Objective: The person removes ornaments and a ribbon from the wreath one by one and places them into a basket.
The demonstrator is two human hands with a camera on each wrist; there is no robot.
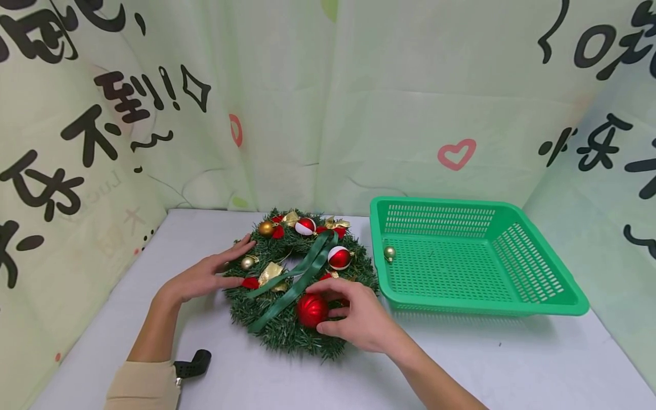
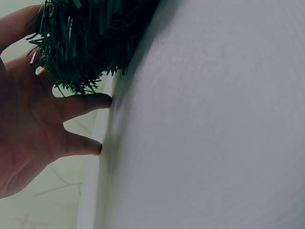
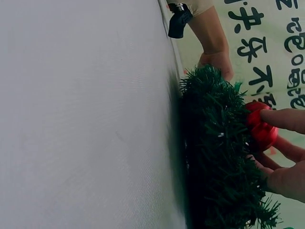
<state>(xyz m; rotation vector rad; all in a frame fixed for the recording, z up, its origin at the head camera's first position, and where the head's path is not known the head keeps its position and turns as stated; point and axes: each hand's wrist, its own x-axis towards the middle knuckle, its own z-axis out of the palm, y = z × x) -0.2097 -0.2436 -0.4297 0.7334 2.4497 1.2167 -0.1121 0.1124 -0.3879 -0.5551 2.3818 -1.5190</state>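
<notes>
A green tinsel wreath [image 1: 302,341] lies flat on the table, dressed with balls, gold and red bows and a dark green ribbon [image 1: 279,304] across its middle. At its near right side, my right hand [image 1: 361,319] holds a shiny red ball ornament [image 1: 311,311] between thumb and fingers. The right wrist view has this red ball [image 3: 261,129] against the wreath's tinsel [image 3: 217,143]. My left hand [image 1: 207,276] rests with spread fingers at the wreath's left edge. In the left wrist view, two fingers of the left hand [image 2: 33,119] reach down to the table beside the tinsel [image 2: 90,43].
A green plastic basket [image 1: 482,307] stands right of the wreath, with a small gold ball [image 1: 389,253] inside by its left wall. A pale printed curtain [image 1: 410,114] encloses the white table [image 1: 246,376] at the back and sides. A black device [image 1: 193,364] sits on the left wrist.
</notes>
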